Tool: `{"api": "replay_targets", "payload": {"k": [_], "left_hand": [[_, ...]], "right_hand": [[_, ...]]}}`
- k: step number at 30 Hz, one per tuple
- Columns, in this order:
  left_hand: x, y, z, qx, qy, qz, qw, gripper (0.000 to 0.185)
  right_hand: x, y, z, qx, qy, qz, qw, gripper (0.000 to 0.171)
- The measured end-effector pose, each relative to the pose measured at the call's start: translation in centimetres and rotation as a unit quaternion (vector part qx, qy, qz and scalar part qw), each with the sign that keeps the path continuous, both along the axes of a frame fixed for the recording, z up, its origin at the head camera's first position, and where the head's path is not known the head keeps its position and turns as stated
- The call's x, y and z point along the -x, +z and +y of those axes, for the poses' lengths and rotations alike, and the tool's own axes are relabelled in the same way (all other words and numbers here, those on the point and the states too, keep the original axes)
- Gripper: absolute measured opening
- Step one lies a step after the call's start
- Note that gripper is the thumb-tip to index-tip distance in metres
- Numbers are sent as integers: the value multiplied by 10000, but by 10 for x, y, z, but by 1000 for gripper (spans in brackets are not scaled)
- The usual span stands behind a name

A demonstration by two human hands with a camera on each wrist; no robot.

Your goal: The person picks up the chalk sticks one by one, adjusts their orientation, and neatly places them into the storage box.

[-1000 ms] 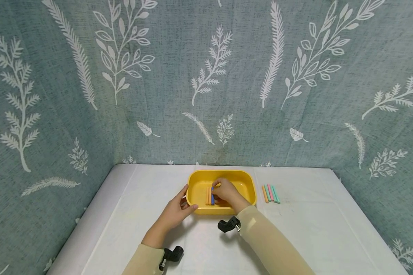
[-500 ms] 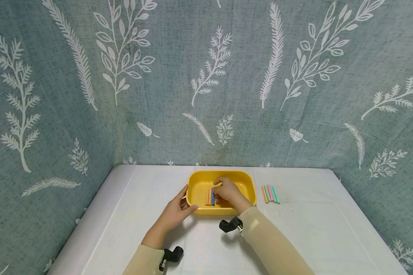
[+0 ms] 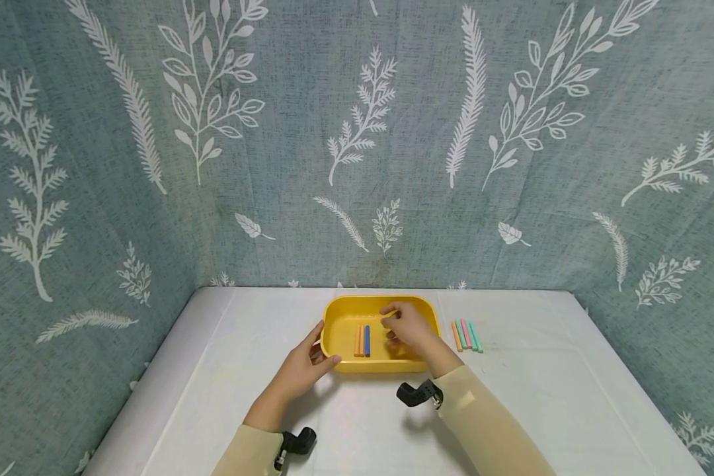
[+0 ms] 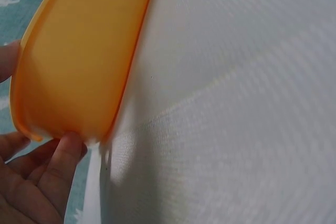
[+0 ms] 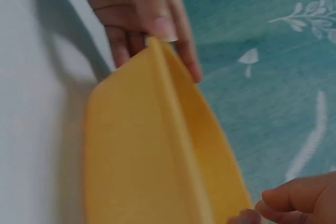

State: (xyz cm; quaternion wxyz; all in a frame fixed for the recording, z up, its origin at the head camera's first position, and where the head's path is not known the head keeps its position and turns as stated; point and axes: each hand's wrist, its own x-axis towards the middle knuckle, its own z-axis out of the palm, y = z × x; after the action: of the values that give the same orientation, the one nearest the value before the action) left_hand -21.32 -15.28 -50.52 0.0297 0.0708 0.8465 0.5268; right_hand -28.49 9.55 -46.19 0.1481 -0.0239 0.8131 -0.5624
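Observation:
A yellow plastic tray rests on the white-covered table. Gripping its left end, my left hand has the thumb at the front rim and the fingers along the outer side; the left wrist view shows fingertips against the tray wall. Inside lie two orange chalk sticks and one blue chalk stick, side by side and upright to my view. My right hand hovers over the tray's right half, fingers loosely bent with nothing between them. In the right wrist view its fingers show beside the rim.
Several chalk sticks in orange, green and pink lie in a row on the table just right of the tray. A teal leaf-patterned cloth hangs behind the table and along both sides.
My right hand has let go of the blue chalk stick and moved right, leaving it beside the orange ones. My left hand keeps its hold on the tray.

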Motion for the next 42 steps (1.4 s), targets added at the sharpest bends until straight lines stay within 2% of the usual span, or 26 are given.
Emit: {"api": "replay_targets", "payload": {"k": [10,15,20,33,42], "left_hand": [[1,0,0,155,6,33,9999,88],[0,1,0,194,-5,23,9998,86],[-1,2,0,235,20,-1,9997,86],[0,-1,0,185,-15,-29,9998,86],[0,0,0,172,-51,-1,9998,85]], "right_hand": [[-14,26,36,-238,-32,883,9958,25],[-21,36,52,-244,-241,1115,9932,23],[-25,40,69,-493,-538,1333,9884,24],[-26,19,117,-597,-1121,1924,9731,26],[-12,-11,149,-1063,-1309,1944,9663,27]]}}
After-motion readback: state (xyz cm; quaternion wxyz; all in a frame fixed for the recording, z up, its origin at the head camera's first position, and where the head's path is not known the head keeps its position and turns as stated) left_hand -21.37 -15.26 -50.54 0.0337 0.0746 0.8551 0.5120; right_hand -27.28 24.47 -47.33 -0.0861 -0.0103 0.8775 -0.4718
